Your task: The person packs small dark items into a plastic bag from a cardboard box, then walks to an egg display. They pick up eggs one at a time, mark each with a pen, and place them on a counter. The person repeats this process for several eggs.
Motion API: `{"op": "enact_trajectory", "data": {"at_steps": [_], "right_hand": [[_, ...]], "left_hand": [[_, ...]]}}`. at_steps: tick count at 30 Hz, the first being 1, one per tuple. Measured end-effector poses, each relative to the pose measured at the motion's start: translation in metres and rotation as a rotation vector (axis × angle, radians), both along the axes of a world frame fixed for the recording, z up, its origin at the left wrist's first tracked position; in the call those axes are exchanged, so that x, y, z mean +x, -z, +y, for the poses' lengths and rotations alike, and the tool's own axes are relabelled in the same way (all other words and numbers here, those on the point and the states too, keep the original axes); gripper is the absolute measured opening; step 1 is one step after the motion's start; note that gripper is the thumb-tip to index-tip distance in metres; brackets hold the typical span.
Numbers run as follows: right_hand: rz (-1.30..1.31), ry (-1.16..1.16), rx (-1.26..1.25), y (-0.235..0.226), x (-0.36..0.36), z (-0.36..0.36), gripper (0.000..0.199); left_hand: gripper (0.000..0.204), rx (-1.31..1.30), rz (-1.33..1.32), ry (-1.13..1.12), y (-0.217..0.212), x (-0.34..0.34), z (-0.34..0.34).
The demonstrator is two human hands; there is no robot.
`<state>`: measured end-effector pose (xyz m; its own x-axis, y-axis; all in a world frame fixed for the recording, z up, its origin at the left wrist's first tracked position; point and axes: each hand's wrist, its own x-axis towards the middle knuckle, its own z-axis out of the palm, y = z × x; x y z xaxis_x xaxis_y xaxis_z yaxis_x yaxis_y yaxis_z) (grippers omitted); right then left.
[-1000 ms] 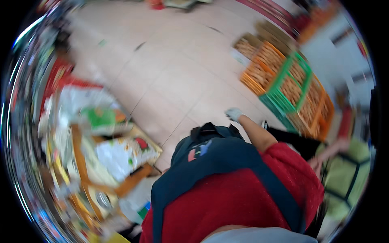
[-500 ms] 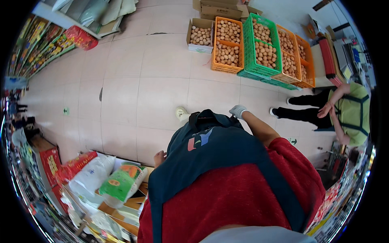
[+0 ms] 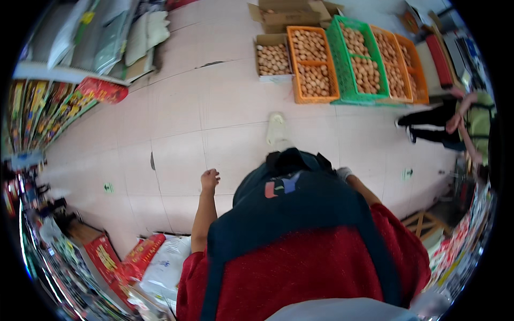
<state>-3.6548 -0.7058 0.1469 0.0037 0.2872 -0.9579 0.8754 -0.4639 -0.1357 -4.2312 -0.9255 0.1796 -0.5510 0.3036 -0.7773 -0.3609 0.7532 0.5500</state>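
My left hand (image 3: 210, 178) is bare and swings out over the pale floor tiles at my left side. Its fingers curl in loosely, and no object shows in it. On the other side, my right hand (image 3: 344, 173) wears a whitish glove and hangs close to my dark apron (image 3: 289, 208), which covers part of it. Its fingers are hidden. Ahead stand crates of eggs: an orange crate (image 3: 337, 88), a green crate (image 3: 333, 53) and further orange ones, beside a cardboard box (image 3: 276, 78) of eggs. Neither hand touches them.
One light shoe (image 3: 276, 128) of mine steps forward. A person (image 3: 474, 125) in a green top stands at the right, hands clasped. Shelves (image 3: 69, 69) line the far left. At the lower left lie a red bag (image 3: 144, 251) and a white sack (image 3: 167, 265).
I have stepped forward, and the crates are nearer. My left hand has swung forward into fuller view. My right hand has drawn back beside the apron. The green-and-white bag has left the view.
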Motion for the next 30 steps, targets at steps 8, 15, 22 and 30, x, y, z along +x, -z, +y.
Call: {"op": "enact_trajectory", "data": {"at_steps": [8, 15, 22, 30], "right_hand": [[0.047, 0.434, 0.027, 0.014, -0.103, 0.132, 0.033], [0.225, 0.432, 0.301, -0.039, -0.225, 0.262, 0.042], [0.192, 0.510, 0.311, -0.038, -0.294, 0.310, 0.043], [-0.002, 0.492, 0.355, -0.035, -0.325, 0.282, 0.037]], "left_hand": [[0.034, -0.038, 0.002, 0.438, -0.005, -0.042, 0.107], [0.034, -0.140, 0.469, 1.027, 0.098, -0.142, 0.113], [0.035, -0.148, 0.232, 0.926, 0.133, -0.234, 0.228], [0.034, -0.034, -0.116, 0.292, 0.027, -0.338, 0.422]]}}
